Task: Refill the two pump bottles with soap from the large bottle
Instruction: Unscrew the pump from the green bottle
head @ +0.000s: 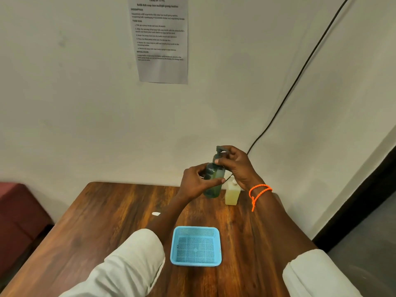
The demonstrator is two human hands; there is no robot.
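Observation:
A dark green translucent pump bottle (214, 189) is held upright above the far end of the wooden table (120, 211). My left hand (197, 183) wraps around its body. My right hand (235, 166) grips the pump head (219, 150) and collar at the top. Just right of it stands a pale yellow bottle (231, 194) on the table, partly hidden behind my right wrist. Whether this is the large bottle or a second pump bottle I cannot tell.
A light blue mesh basket (196, 262) sits empty near the table's front, between my forearms. A small white scrap (156, 213) lies on the wood to the left. The wall is close behind the table, with a black cable (300, 73) and a printed sheet (160, 39).

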